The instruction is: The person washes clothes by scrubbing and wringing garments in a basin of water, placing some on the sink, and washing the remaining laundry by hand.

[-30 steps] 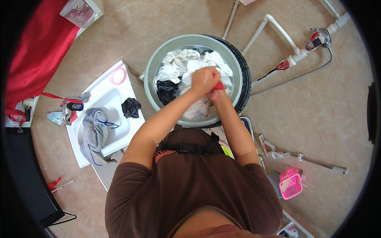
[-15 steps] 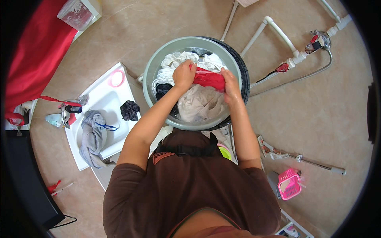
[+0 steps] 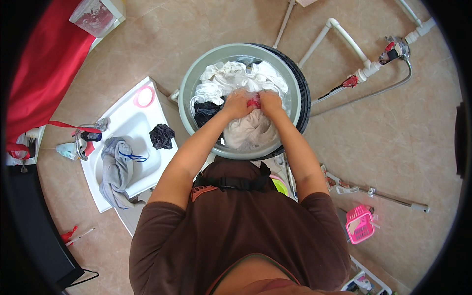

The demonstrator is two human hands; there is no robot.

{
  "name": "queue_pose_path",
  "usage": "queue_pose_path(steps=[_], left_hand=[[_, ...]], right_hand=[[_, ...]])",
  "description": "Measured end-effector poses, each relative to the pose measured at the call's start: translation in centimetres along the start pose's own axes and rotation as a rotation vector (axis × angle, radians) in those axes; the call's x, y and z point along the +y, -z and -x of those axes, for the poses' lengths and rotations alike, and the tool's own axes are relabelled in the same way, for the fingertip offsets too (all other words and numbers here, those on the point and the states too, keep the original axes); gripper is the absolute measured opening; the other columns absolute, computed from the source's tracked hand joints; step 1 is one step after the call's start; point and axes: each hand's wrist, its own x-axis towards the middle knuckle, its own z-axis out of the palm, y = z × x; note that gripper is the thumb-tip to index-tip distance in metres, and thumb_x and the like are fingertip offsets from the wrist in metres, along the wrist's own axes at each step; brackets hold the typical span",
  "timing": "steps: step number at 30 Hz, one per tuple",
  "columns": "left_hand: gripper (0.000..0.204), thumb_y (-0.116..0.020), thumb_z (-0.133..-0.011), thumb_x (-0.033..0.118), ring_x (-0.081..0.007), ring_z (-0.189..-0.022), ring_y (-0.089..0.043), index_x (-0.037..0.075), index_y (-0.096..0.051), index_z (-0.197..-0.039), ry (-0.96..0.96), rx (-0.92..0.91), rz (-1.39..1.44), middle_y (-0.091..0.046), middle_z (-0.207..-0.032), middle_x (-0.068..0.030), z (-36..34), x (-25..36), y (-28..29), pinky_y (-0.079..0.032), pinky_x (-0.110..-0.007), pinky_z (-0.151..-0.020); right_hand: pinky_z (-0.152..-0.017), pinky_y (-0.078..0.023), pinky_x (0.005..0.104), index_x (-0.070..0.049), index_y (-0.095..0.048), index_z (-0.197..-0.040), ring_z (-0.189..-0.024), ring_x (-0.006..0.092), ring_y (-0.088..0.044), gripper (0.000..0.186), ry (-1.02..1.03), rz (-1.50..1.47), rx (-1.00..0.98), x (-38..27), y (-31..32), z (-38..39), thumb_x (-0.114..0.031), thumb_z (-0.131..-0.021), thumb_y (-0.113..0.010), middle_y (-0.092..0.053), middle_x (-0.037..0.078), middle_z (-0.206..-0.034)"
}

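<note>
Left hand (image 3: 237, 103) and right hand (image 3: 270, 103) grip the red cloth (image 3: 253, 102) between them — working low in the tub (image 3: 185, 101) should limit splashing.

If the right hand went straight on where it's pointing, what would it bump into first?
Beyond the red cloth it holds, the right hand would probably bump into the white clothes in the grey basin, though depth is unclear.
</note>
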Motion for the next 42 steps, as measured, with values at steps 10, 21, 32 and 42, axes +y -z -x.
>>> queue_pose_path(steps=[10, 21, 32, 42], left_hand=[[0.032, -0.062, -0.083, 0.020, -0.0218, -0.082, -0.061, 0.004, -0.059, -0.111, 0.056, 0.382, 1.087, -0.064, -0.087, -0.0080, -0.3, -1.7, -0.3, -0.047, -0.034, -0.074], [0.023, -0.064, -0.073, 0.017, -0.0352, -0.105, -0.055, -0.002, -0.060, -0.085, -0.327, 0.794, 0.586, -0.058, -0.115, -0.0181, 2.8, 8.1, 5.1, -0.044, -0.041, -0.089], [0.030, -0.066, -0.080, 0.025, -0.0353, -0.101, -0.055, -0.003, -0.064, -0.092, -0.195, 0.802, 0.467, -0.061, -0.106, -0.0195, -0.4, 2.0, 4.4, -0.044, -0.042, -0.088], [0.024, -0.065, -0.077, 0.017, -0.0304, -0.103, -0.052, 0.010, -0.062, -0.100, -0.070, 0.278, -0.059, -0.050, -0.109, -0.0123, 2.0, -0.9, 0.0, -0.049, -0.041, -0.083]], right_hand=[[-0.073, -0.046, 0.0225, -0.004, -0.061, -0.094, -0.080, 0.0131, -0.059, 0.012, 0.031, -1.560, 0.246, -7.4, 15.1, 1.6, -0.008, -0.082, -0.064, -0.063, 0.003, -0.089], [-0.090, -0.048, 0.0377, -0.013, -0.059, -0.111, -0.100, 0.0218, -0.060, 0.031, -0.099, -2.501, -0.206, -4.1, 0.0, 1.4, -0.038, -0.096, -0.048, -0.064, 0.006, -0.105], [-0.092, -0.048, 0.0323, -0.010, -0.059, -0.109, -0.096, 0.0214, -0.061, 0.030, -0.613, -2.243, 0.073, -6.3, 3.1, 1.5, -0.035, -0.097, -0.046, -0.064, 0.005, -0.100], [-0.086, -0.045, 0.0438, -0.007, -0.058, -0.111, -0.101, 0.0383, -0.055, 0.030, -0.036, -0.302, 0.123, -0.4, -0.4, 1.1, -0.017, -0.084, -0.060, -0.056, 0.021, -0.108]])
